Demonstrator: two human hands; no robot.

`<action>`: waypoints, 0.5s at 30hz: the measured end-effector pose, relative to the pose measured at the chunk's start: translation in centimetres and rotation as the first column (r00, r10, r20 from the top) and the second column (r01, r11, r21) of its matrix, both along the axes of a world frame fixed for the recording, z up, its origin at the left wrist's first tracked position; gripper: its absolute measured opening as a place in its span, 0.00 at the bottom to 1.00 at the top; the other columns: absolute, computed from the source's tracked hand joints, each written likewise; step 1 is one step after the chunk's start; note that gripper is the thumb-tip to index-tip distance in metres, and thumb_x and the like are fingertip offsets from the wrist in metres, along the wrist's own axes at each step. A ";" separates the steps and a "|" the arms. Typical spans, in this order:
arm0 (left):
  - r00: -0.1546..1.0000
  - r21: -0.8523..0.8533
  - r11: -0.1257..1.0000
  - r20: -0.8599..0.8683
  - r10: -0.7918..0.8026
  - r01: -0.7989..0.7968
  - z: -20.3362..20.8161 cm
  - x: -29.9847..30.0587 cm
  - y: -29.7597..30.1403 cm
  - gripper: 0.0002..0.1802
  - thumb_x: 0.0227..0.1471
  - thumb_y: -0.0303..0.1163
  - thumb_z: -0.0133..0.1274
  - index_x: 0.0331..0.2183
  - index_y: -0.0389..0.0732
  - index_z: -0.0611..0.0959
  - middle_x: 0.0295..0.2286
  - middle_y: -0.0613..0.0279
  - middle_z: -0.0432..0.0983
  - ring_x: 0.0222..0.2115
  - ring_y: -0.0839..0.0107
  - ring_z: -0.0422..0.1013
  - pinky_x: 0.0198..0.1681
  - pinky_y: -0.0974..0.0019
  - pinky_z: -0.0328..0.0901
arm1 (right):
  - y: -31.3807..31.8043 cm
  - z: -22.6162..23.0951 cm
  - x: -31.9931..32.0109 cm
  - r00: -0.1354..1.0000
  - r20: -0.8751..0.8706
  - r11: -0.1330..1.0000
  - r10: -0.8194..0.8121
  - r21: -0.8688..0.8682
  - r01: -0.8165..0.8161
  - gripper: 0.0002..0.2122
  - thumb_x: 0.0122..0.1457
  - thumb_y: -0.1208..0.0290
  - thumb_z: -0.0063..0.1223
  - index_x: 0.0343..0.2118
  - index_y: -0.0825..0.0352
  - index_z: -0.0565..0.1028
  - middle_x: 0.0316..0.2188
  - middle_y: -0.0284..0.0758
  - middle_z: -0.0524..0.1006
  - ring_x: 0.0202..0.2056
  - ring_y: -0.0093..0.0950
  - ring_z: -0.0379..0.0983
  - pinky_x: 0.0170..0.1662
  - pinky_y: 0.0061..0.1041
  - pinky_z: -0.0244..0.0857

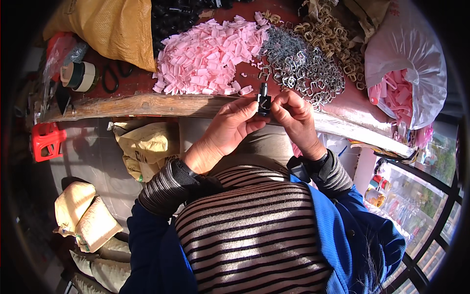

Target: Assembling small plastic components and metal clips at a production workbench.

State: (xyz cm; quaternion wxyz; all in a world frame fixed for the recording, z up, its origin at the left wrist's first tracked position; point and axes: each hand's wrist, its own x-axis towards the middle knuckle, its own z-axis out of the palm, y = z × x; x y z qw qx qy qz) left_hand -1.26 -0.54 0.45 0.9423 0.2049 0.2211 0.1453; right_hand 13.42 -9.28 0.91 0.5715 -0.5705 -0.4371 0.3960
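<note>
A small black plastic part (264, 104) with a narrow upright neck is pinched between the thumb and fingers of my left hand (226, 126), just over the table's front edge. A bit of shiny metal shows on its face. Close against its right side, my right hand (299, 121) has thumb and fingertips pressed together; whatever is between them is too small to make out. Beyond my hands lie a heap of flat pink plastic pieces (205, 56) and, to its right, a pile of silvery U-shaped metal pieces (313, 76). Small grey metal bits (284, 44) lie behind those.
Brass-coloured loops (323, 34) and black parts (171, 22) are heaped at the back. A yellow sack (110, 29) stands left; a white bag (406, 46) spills pink parts at right. Tape rolls (81, 77), a red stool (47, 142) and floor sacks (95, 220) are leftward.
</note>
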 end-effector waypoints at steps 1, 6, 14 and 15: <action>1.000 0.002 1.000 -0.006 -0.007 0.007 0.0 0.0 0.0 0.13 0.51 0.30 0.44 0.40 0.39 0.71 0.34 0.64 0.71 0.32 0.75 0.69 0.36 0.73 0.66 | 0.0 -0.2 0.1 0.998 0.054 1.000 -0.012 0.029 0.010 0.05 0.50 0.78 0.50 0.22 0.69 0.66 0.20 0.27 0.67 0.23 0.15 0.61 0.25 0.14 0.57; 1.000 0.025 1.000 -0.015 -0.013 0.013 0.0 0.1 -0.1 0.13 0.51 0.30 0.43 0.40 0.39 0.71 0.34 0.65 0.71 0.32 0.76 0.69 0.36 0.74 0.66 | 0.2 0.1 0.3 0.952 0.305 0.994 -0.021 0.110 -0.014 0.06 0.48 0.78 0.51 0.22 0.69 0.66 0.19 0.30 0.67 0.22 0.17 0.62 0.24 0.16 0.57; 1.000 0.048 0.999 -0.017 -0.020 0.020 0.1 0.0 -0.1 0.13 0.51 0.31 0.43 0.40 0.40 0.71 0.33 0.65 0.71 0.32 0.76 0.69 0.34 0.74 0.66 | 0.4 0.8 0.1 0.899 0.437 0.982 -0.037 0.181 -0.048 0.04 0.47 0.80 0.50 0.22 0.68 0.67 0.19 0.29 0.67 0.21 0.19 0.61 0.24 0.17 0.54; 1.000 0.048 0.999 -0.019 -0.019 0.020 0.1 0.0 -0.1 0.13 0.51 0.31 0.43 0.40 0.40 0.71 0.33 0.65 0.71 0.32 0.76 0.69 0.34 0.74 0.66 | 0.4 0.8 0.2 0.892 0.450 0.981 -0.037 0.187 -0.054 0.04 0.47 0.80 0.50 0.22 0.68 0.67 0.19 0.29 0.67 0.21 0.20 0.61 0.24 0.17 0.54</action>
